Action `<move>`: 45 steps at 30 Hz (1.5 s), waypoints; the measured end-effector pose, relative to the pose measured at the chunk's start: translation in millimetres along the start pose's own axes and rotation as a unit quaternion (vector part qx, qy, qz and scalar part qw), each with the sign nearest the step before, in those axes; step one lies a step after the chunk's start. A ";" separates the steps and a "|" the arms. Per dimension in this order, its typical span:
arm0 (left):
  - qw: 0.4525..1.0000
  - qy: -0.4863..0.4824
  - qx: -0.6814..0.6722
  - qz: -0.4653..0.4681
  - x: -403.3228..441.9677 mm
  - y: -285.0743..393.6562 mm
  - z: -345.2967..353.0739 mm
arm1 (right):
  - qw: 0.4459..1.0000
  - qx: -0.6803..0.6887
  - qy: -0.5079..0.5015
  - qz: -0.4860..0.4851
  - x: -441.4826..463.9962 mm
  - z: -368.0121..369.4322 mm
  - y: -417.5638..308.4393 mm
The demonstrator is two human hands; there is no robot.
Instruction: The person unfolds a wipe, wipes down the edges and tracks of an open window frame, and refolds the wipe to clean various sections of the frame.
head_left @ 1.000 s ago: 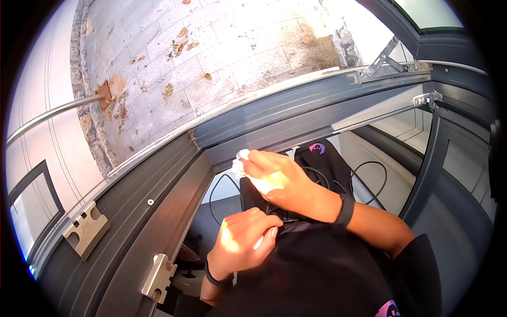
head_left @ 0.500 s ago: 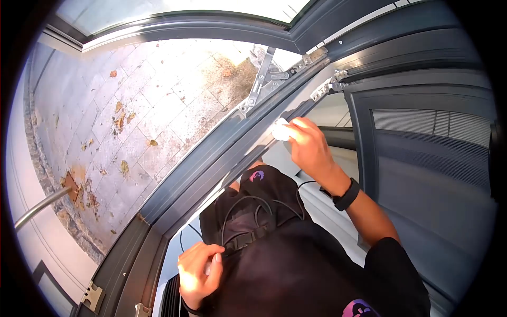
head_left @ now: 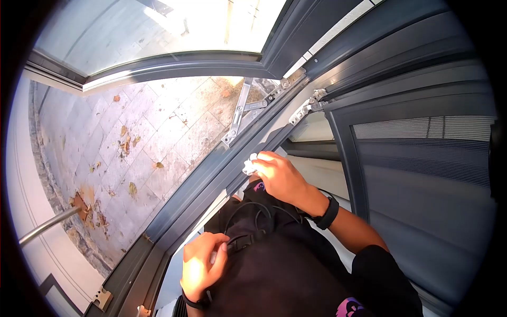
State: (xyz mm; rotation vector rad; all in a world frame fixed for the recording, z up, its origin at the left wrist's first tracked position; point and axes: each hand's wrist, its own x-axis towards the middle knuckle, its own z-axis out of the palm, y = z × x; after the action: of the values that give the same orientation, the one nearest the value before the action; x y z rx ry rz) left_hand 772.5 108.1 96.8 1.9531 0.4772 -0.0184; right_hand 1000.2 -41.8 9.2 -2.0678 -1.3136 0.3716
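Observation:
My right hand (head_left: 281, 177) pinches a crumpled white cloth or tissue (head_left: 250, 164) just over the inner edge of the dark grey window frame (head_left: 211, 182). Lower left, my left hand (head_left: 203, 264) is curled in front of my black shirt, with a small pale thing partly showing between thumb and fingers; I cannot make out what it is. Up the frame from the cloth is a metal hinge arm (head_left: 248, 108), and beside it a silver bracket (head_left: 306, 110) sits on the inner rail.
An opened glass sash (head_left: 174, 63) spans the top. Outside lies stone paving (head_left: 153, 137) with dry leaves, and a metal rail (head_left: 50, 224) at left. A screened panel (head_left: 422, 158) stands at right. Metal catches (head_left: 102, 298) sit on the frame at lower left. Black cables (head_left: 253, 206) cross my lap.
The view has turned toward the hinge corner, bringing the glass sash into sight. My right hand first went up along the frame with the cloth, then came back down-left. My left hand stays curled.

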 end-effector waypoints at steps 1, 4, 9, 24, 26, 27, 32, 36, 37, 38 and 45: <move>1.000 -0.007 0.001 0.001 6.2 1.8 -0.2 | 1.000 -0.006 -0.007 -0.020 1.0 -1.4 2.1; 1.000 0.003 0.014 0.019 26.1 7.8 3.5 | 0.998 -0.005 0.053 0.032 10.7 -30.6 19.5; 1.000 0.001 0.002 0.012 48.2 7.5 15.2 | 0.971 -0.034 0.195 0.135 27.4 -45.1 67.5; 0.999 0.012 -0.052 0.004 59.2 -8.3 29.8 | 0.945 -0.233 0.056 0.222 84.3 -8.3 37.4; 0.998 0.007 -0.059 0.003 57.8 -10.2 27.8 | 0.952 -0.236 0.037 0.192 81.6 -14.0 39.1; 0.998 0.014 -0.063 0.013 56.8 -12.6 26.1 | 0.955 -0.236 0.030 0.175 81.3 -17.6 40.8; 0.995 0.047 -0.080 0.026 48.7 -25.2 21.0 | 0.975 -0.156 -0.004 0.159 93.8 -46.6 58.7; 0.994 0.054 -0.086 0.030 43.3 -29.5 19.5 | 0.915 -0.332 -0.144 0.177 113.5 -58.1 44.0; 0.994 0.054 -0.088 0.029 42.3 -30.5 19.4 | 0.910 -0.335 -0.162 0.182 118.1 -57.5 45.0; 0.994 0.054 -0.092 0.028 40.8 -31.4 20.1 | 0.904 -0.338 -0.183 0.188 121.9 -56.7 45.9; 0.987 0.088 -0.128 0.046 36.7 -43.1 27.4 | 0.914 -0.336 -0.117 0.195 112.9 -31.2 49.4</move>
State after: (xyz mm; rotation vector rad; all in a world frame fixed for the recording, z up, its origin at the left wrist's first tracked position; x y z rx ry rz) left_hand 797.2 110.5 39.1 1.7290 0.4785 0.2641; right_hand 1103.5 32.2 11.7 -2.9669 -1.2703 0.3808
